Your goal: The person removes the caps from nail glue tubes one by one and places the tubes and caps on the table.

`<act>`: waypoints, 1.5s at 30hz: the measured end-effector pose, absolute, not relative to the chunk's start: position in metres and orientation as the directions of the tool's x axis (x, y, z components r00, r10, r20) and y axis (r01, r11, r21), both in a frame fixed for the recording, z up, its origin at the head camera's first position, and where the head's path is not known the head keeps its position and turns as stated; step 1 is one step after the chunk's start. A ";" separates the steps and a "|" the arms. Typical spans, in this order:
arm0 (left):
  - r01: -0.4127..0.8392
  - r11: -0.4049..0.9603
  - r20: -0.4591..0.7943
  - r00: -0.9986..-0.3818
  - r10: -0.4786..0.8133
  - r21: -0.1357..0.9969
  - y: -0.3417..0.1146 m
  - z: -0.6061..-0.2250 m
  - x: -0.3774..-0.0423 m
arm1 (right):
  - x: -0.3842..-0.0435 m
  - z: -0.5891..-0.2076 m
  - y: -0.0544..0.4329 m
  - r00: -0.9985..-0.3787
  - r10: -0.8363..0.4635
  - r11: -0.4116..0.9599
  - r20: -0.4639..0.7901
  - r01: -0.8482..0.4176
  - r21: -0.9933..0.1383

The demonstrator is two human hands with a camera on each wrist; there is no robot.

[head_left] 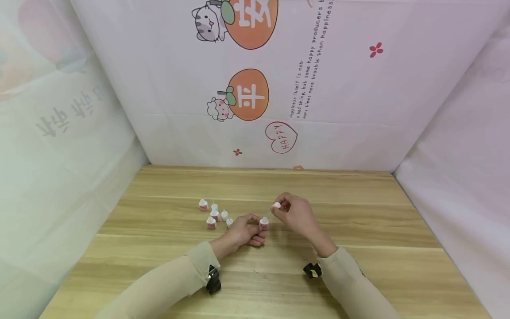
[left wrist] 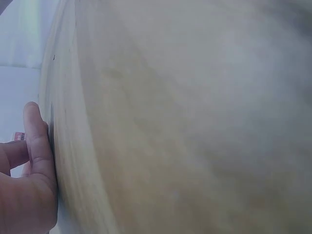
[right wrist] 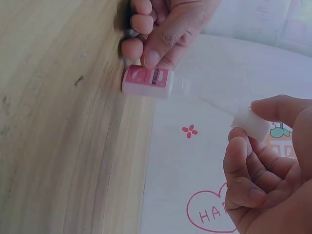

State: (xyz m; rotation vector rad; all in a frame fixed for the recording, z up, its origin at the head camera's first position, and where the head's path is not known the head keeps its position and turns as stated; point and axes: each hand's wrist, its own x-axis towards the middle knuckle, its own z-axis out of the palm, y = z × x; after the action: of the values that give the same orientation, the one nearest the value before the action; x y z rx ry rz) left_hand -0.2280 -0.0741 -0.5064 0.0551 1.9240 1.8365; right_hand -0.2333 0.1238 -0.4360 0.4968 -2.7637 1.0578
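My left hand (head_left: pixel 242 232) holds a small bottle (head_left: pixel 264 224) with a pink label, which stands upright on the wooden table. In the right wrist view the left thumb presses the side of this bottle (right wrist: pixel 148 82), and its clear neck is uncapped. My right hand (head_left: pixel 298 215) pinches a white cap (head_left: pixel 276 205) just above and to the right of the bottle. From that cap (right wrist: pixel 251 124) a thin brush stem (right wrist: pixel 214 105) points toward the open neck, apart from it. Fingers hide most of the bottle in the left wrist view.
Left of the left hand stand several more bottles, among them one pink-labelled bottle (head_left: pixel 211 223) and another (head_left: pixel 203 205) farther back. White caps (head_left: pixel 225 215) with stems pointing up stand among them. Printed white cloth (head_left: pixel 338 110) walls the table's back and sides.
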 end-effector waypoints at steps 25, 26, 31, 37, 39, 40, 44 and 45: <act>-0.295 0.121 -0.319 -0.878 0.357 0.948 -0.099 -0.505 -0.208 | -0.230 -0.447 0.119 -0.911 -0.348 0.695 0.222 -0.410 -0.591; -0.295 0.122 -0.319 -0.877 0.360 0.948 -0.100 -0.505 -0.207 | -0.230 -0.447 0.118 -0.909 -0.352 0.694 0.222 -0.413 -0.589; -0.296 0.131 -0.324 -0.872 0.366 0.946 -0.106 -0.505 -0.201 | -0.227 -0.451 0.114 -0.901 -0.372 0.697 0.223 -0.430 -0.574; -0.297 0.147 -0.330 -0.877 0.348 0.944 -0.114 -0.502 -0.197 | -0.225 -0.455 0.108 -0.894 -0.386 0.716 0.227 -0.446 -0.537; -0.295 0.149 -0.329 -0.878 0.346 0.944 -0.116 -0.501 -0.196 | -0.225 -0.456 0.106 -0.896 -0.387 0.721 0.217 -0.441 -0.535; -0.294 0.151 -0.329 -0.878 0.347 0.944 -0.118 -0.501 -0.195 | -0.225 -0.456 0.106 -0.897 -0.388 0.721 0.213 -0.439 -0.536; -0.289 0.152 -0.325 -0.880 0.346 0.945 -0.123 -0.502 -0.193 | -0.225 -0.458 0.103 -0.894 -0.401 0.721 0.202 -0.443 -0.533; -0.288 0.153 -0.324 -0.881 0.345 0.945 -0.124 -0.502 -0.192 | -0.225 -0.458 0.103 -0.892 -0.405 0.719 0.200 -0.446 -0.533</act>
State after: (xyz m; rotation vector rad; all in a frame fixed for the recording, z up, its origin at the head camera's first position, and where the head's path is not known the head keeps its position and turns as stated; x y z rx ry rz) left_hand -0.1923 -0.1240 -0.5018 0.0544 1.9650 1.7777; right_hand -0.2246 0.1027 -0.4584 0.7062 -2.8480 0.9110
